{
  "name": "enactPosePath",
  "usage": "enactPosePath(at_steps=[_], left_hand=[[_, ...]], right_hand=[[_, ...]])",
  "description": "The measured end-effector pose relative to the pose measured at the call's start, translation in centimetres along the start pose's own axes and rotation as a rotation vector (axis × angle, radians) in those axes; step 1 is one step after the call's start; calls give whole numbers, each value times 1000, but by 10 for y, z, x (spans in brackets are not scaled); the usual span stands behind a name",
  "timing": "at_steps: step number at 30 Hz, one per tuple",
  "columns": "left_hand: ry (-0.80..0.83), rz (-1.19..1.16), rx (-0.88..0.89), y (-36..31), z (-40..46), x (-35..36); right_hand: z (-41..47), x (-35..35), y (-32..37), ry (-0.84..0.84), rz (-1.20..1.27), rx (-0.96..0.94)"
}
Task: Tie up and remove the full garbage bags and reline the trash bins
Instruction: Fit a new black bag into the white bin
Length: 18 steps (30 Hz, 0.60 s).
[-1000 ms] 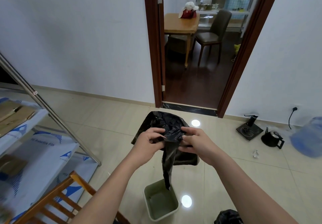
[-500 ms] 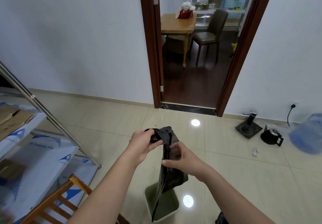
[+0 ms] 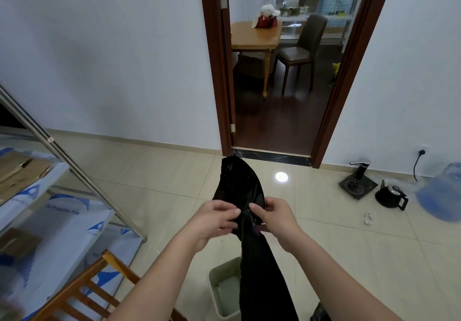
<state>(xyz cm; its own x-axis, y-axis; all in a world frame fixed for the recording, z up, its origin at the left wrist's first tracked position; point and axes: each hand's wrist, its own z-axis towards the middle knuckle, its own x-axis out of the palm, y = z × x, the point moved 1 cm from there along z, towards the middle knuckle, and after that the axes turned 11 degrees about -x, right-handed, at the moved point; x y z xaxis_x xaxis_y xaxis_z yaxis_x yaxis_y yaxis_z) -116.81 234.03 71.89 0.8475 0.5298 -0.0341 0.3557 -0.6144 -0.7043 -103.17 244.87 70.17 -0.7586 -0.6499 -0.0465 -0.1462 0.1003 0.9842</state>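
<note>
A person's two bare forearms reach forward over a glossy beige tiled floor. Both hands hold a new black bin bag (image 3: 239, 191) at chest height. The left hand (image 3: 214, 221) pinches the film with curled fingers on one side; the right hand (image 3: 274, 217) grips it with thumb and fingers on the other, the two hands almost touching. Above them the bag puffs into a rounded, crinkled shape; below, it hangs in a long narrow strip down to a small pale green bin (image 3: 224, 288), square-cornered, smooth plastic and unlined, standing near the person's feet.

The bag looks very light, thin, limp and slippery, likely to cling to itself. It is best held at the open rim, a layer in each hand, so the mouth can be parted and stretched over the bin's edge.

At the near right edge, a dark lump (image 3: 320, 313) may be a filled bag; too little shows to tell. A wooden chair (image 3: 82, 293) stands near left, a black kettle (image 3: 391, 197) far right.
</note>
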Motion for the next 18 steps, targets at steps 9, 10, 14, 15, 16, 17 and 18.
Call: enactPosePath(at_steps=[9, 10, 14, 15, 16, 17, 18], left_hand=[[81, -49, 86, 11, 4, 15], [71, -66, 90, 11, 5, 15], [19, -125, 93, 11, 4, 11], [13, -144, 92, 11, 4, 10], [7, -167, 94, 11, 5, 9], [1, -190, 97, 11, 5, 8], [-3, -205, 102, 10, 6, 7]], right_hand=[[-1, 7, 7, 97, 60, -22], [-1, 7, 7, 111, 60, -26], [-4, 7, 8, 199, 130, -10], [-4, 7, 8, 205, 123, -8], [-3, 6, 7, 205, 101, -3], [-3, 5, 6, 206, 68, 10], [-3, 5, 5, 214, 39, 30]])
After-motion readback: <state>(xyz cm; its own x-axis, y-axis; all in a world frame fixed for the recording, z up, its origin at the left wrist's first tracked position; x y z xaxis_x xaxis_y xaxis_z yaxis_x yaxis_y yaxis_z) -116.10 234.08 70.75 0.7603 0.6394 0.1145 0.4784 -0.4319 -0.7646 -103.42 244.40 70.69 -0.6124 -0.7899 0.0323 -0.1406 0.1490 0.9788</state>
